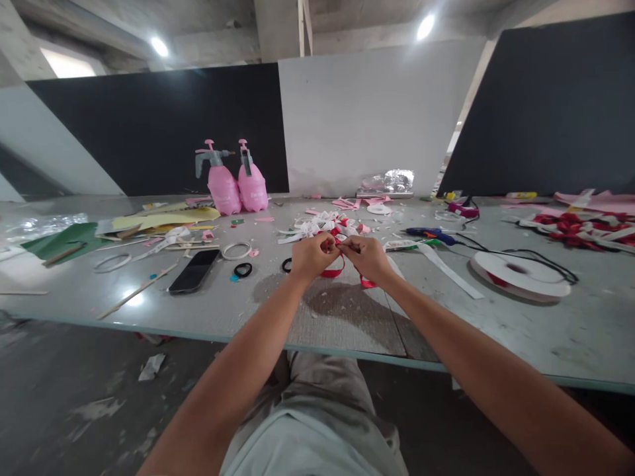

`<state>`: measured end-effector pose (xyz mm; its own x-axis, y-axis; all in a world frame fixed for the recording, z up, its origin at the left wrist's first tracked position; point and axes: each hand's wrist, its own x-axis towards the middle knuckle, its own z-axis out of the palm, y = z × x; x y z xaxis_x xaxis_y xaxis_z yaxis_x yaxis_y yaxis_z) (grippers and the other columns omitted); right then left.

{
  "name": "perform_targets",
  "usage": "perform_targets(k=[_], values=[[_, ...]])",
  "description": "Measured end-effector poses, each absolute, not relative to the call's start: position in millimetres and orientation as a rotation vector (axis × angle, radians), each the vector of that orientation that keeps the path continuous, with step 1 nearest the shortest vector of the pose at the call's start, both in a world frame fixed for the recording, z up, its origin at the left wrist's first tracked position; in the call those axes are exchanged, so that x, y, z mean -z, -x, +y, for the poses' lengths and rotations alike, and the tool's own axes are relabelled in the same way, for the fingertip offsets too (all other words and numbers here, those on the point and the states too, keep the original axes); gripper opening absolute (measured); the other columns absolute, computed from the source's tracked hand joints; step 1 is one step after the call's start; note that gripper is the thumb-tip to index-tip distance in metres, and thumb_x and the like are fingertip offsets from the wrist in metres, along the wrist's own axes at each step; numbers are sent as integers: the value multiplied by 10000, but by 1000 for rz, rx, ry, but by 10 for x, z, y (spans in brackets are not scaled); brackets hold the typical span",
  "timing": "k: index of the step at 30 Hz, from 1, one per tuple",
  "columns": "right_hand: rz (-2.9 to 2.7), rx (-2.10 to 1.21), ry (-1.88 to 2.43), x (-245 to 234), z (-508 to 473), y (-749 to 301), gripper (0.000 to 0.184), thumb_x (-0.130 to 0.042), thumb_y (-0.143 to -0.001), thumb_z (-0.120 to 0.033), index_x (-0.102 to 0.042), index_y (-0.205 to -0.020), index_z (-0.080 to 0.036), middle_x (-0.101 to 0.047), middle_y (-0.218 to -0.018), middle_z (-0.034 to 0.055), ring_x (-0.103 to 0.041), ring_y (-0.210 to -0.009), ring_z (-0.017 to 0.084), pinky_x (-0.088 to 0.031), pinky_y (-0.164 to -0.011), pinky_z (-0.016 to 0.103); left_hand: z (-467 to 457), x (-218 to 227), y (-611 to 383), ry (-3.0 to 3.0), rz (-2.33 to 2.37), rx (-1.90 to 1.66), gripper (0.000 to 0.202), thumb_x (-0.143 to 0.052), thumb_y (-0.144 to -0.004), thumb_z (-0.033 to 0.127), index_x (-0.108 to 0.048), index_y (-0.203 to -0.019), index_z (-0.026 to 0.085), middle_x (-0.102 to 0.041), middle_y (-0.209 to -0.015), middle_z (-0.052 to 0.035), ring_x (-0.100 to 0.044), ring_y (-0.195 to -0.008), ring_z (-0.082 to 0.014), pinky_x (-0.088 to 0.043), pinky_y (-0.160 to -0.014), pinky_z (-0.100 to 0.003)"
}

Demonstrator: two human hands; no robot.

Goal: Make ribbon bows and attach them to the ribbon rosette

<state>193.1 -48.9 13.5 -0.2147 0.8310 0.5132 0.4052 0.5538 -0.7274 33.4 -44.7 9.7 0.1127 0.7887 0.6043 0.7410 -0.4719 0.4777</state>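
My left hand [312, 255] and my right hand [366, 256] meet above the grey table [327, 317], both pinched on a red ribbon [333, 272]. The ribbon loops down under my fingers and a short red tail [368, 283] lies on the table below my right hand. Just behind my hands sits a pile of white and red ribbon pieces [325, 226].
A black phone [194, 270], small rings [243, 269] and wooden sticks lie to the left. Two pink spray bottles [237, 182] stand at the back. A blue glue gun [430, 233] with black cable, a ribbon spool [518, 274] and finished red-white bows [580, 228] are to the right.
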Motion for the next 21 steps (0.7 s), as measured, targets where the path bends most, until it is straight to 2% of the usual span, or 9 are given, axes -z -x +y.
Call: perform_targets(k=[5, 8, 11, 14, 16, 18, 21], values=[[-1809, -633, 964, -96, -473, -1982, 299, -597, -820, -451, -676, -785, -165, -490, -521, -26, -391, -458, 91, -297, -470, 238, -280, -11, -171, -2098, 1642, -1400, 148, -593, -779, 320, -673, -803, 199, -589, -627, 9, -495, -586, -124, -296, -589, -254], [-1723, -756, 928, -54, -436, -2014, 345, -608, -819, -505, -668, -820, -165, -441, -466, -48, -365, -389, 84, -272, -418, 233, -207, 4, -80, -2050, 1342, -1431, 162, -547, -812, 309, -649, -818, 183, -546, -616, 22, -470, -575, -112, -334, -596, -239], [-1681, -893, 869, -21, -405, -2017, 372, -622, -806, -543, -643, -793, -172, -411, -439, -64, -330, -354, 72, -252, -388, 226, -216, -13, -145, -1862, 949, -1419, 306, -498, -868, 439, -633, -850, 165, -621, -744, -19, -549, -678, -126, -413, -661, -242], [-1730, -950, 809, -16, -412, -2001, 349, -631, -813, -517, -642, -778, -170, -426, -448, -64, -325, -366, 61, -270, -399, 223, -262, -6, -282, -1743, 749, -1248, 448, -466, -875, 564, -638, -853, 151, -668, -845, -66, -603, -787, -152, -460, -744, -265], [-1745, -956, 802, -18, -419, -1995, 339, -632, -818, -502, -649, -774, -166, -428, -448, -63, -332, -374, 60, -277, -404, 222, -285, 19, -338, -1681, 736, -1155, 491, -492, -850, 612, -620, -777, 143, -649, -753, -61, -595, -710, -141, -471, -701, -261], [-1734, -958, 817, -18, -413, -2002, 337, -638, -812, -499, -649, -771, -165, -418, -444, -67, -323, -367, 57, -261, -394, 221, -297, 40, -347, -1569, 739, -1137, 483, -548, -814, 624, -589, -746, 148, -580, -616, -15, -543, -562, -110, -453, -586, -243], [-1691, -977, 825, -14, -382, -2035, 334, -651, -799, -499, -642, -777, -166, -404, -444, -74, -301, -353, 55, -223, -376, 222, -317, 26, -306, -1405, 686, -1133, 416, -650, -766, 567, -523, -737, 172, -415, -473, 75, -369, -373, -55, -313, -414, -200]])
